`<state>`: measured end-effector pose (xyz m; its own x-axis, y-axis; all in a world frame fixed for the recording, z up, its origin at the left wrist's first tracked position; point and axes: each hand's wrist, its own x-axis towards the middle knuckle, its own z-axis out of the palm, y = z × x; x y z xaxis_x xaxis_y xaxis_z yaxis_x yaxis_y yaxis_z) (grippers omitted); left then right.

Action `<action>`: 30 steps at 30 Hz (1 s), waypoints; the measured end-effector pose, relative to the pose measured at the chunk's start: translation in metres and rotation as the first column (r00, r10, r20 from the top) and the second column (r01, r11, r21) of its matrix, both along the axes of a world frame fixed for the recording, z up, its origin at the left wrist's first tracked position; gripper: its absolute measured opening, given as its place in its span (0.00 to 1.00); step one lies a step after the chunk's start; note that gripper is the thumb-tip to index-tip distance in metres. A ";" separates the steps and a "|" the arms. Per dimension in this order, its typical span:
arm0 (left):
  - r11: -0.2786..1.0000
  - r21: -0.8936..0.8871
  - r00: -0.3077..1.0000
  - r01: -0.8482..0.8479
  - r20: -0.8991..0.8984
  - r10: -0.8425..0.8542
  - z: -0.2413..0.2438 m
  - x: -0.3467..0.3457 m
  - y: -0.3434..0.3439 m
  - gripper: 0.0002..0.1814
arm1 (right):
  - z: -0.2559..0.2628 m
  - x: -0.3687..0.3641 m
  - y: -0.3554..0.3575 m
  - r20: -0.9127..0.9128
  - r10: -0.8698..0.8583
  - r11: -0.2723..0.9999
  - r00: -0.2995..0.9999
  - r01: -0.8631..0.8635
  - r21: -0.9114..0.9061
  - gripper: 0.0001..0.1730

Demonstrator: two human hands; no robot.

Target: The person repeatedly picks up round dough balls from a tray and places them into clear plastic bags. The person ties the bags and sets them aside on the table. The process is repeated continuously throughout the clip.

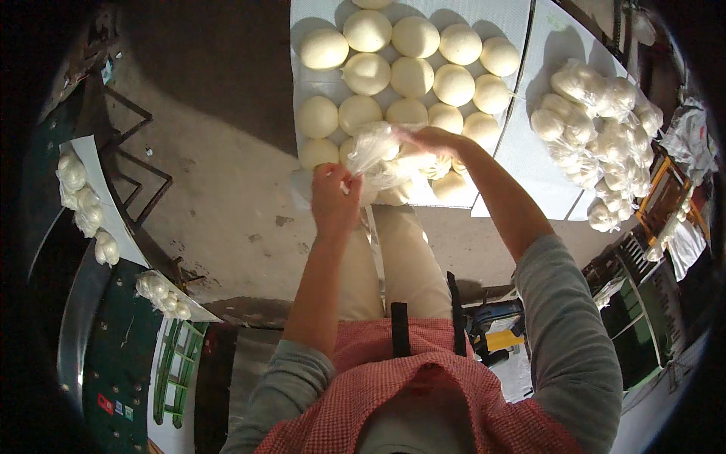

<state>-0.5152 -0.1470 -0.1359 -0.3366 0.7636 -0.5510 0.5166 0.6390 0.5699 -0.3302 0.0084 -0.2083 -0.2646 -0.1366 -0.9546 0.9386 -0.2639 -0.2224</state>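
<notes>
Rows of round, pale steamed buns stand on a white board in front of me. Between my hands, over the near rows, hangs a clear plastic bag. My left hand is closed on the bag's left edge. My right hand reaches in from the right at the bag's upper right side; glare and blur hide its fingertips, so its hold is unclear. Some pale buns show through or beside the plastic, and I cannot tell whether any are inside.
Bagged buns are heaped on a second white board at the right. More bagged buns lie on a narrow white board at the far left. A dark metal frame stands beside it.
</notes>
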 end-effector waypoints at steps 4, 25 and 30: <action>0.970 -0.237 0.995 0.061 -0.066 -0.079 0.017 -0.031 0.004 0.10 | 0.020 0.022 -0.036 -0.112 -0.113 0.851 0.987 0.154 0.502 0.37; 0.991 -0.027 0.948 0.128 0.298 -0.114 0.014 -0.020 0.039 0.09 | 0.081 0.100 -0.043 0.126 0.599 0.262 0.791 -0.342 0.902 0.02; 0.979 -0.186 0.844 -0.080 0.511 0.166 0.061 -0.012 0.031 0.14 | 0.158 0.107 -0.031 0.138 0.691 0.193 0.709 -0.366 0.911 0.01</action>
